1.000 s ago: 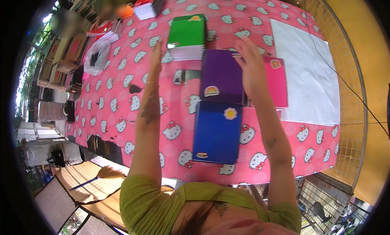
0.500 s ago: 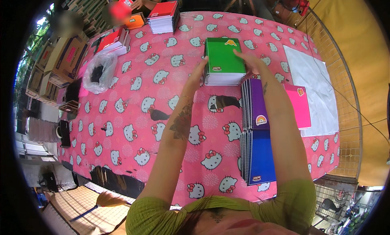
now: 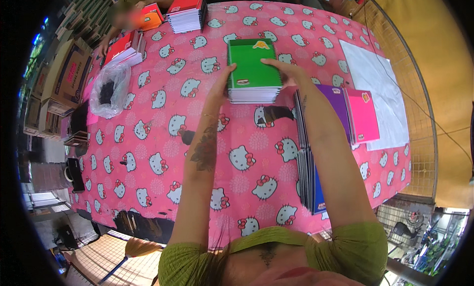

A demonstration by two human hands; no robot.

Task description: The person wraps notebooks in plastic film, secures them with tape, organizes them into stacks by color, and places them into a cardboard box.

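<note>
A stack of spiral notebooks with a green cover point(image 3: 252, 68) on top stands near the table's middle, white page edges toward me. My left hand point(image 3: 223, 86) grips its left side, thumb on the cover's edge. My right hand point(image 3: 287, 72) grips its right side, thumb on top of the cover, other fingers partly hidden. Close to my right forearm lie purple spiral notebooks point(image 3: 335, 103), partly covered by the arm. Nearer me, blue spiral notebooks point(image 3: 318, 189) are mostly hidden under the same forearm. A pink notebook point(image 3: 363, 118) lies right of the purple ones.
A pink patterned cloth point(image 3: 197, 118) with torn dark patches covers the table. Red notebook stacks point(image 3: 186, 14) and an orange notebook point(image 3: 150, 19) sit at the far left, by a co-worker. A plastic bag point(image 3: 109, 91) lies left; a white sheet point(image 3: 387, 88) lies right.
Between my hands, the green-covered stack has shifted left and a little nearer to me. At the far left, the red notebook the co-worker held up is no longer raised.
</note>
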